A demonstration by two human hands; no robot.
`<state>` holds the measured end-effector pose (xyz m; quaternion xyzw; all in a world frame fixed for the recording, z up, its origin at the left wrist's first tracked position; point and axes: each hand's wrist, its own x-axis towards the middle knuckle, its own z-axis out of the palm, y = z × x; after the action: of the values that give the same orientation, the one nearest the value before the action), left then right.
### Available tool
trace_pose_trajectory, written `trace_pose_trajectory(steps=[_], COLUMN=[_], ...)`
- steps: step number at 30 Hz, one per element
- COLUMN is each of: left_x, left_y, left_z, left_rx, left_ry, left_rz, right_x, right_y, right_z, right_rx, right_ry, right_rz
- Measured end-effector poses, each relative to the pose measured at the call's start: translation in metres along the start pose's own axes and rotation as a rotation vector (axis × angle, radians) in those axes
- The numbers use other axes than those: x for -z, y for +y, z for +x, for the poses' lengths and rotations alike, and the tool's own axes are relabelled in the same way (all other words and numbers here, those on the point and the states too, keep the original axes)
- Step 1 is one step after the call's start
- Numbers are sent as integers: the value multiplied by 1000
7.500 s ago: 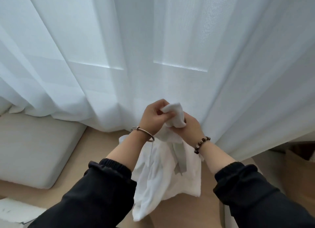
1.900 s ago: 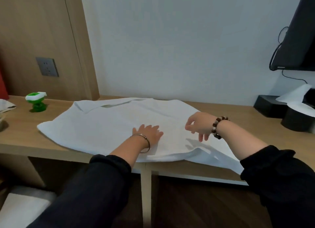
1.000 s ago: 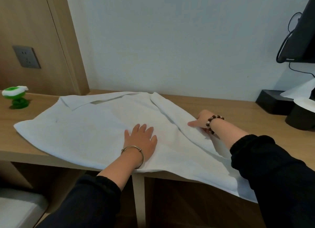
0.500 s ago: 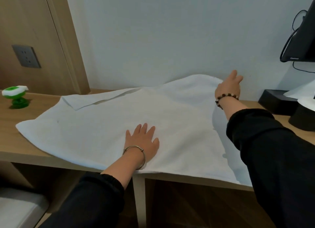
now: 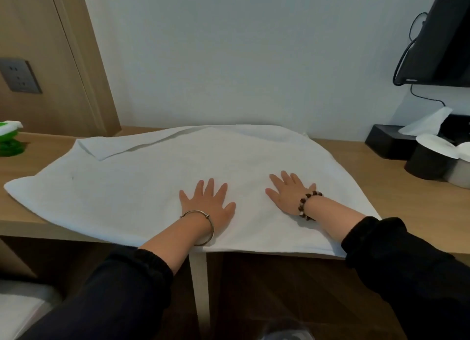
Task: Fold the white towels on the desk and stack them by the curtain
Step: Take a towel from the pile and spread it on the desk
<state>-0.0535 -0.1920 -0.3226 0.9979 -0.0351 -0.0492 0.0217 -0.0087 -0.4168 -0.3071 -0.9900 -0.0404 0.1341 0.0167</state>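
Observation:
A large white towel (image 5: 142,184) lies spread flat over the wooden desk (image 5: 412,207), its near edge reaching the desk's front. Its far left corner is turned over in a small flap. My left hand (image 5: 207,205) presses flat on the towel near the front middle, fingers spread. My right hand (image 5: 288,194) lies flat on the towel just to the right of it, fingers straight. Neither hand holds anything. No curtain is in view.
A green and white gadget (image 5: 9,138) stands at the desk's far left. At the right are a black box (image 5: 386,142) with tissue, dark cups (image 5: 429,164) and a wall-mounted screen (image 5: 442,34) with cables. A socket (image 5: 20,79) sits on the wood panel.
My right hand carried the towel's right side up and over, laid it out flat, then came down beside my left hand. The left hand stayed pressed on the towel.

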Motion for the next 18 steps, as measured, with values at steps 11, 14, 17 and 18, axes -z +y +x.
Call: trace_pose_trajectory(steps=[11,14,17,18], left_x=[26,61,72,69], left_y=[52,42,35,35], left_z=[-9,12,40,48], left_rx=[-124,-216,-144,-120], left_ry=[-229,-250,-214,-188], left_rz=[40,101,75,70], right_x=[34,43,63,67], right_y=[-15,-12,-8,-6], right_z=[-13,-18,-5,-1], right_rx=[-28,45,61,64], right_ry=[-22,-41,-76,-53], right_rz=[-179,-268,-244,-206])
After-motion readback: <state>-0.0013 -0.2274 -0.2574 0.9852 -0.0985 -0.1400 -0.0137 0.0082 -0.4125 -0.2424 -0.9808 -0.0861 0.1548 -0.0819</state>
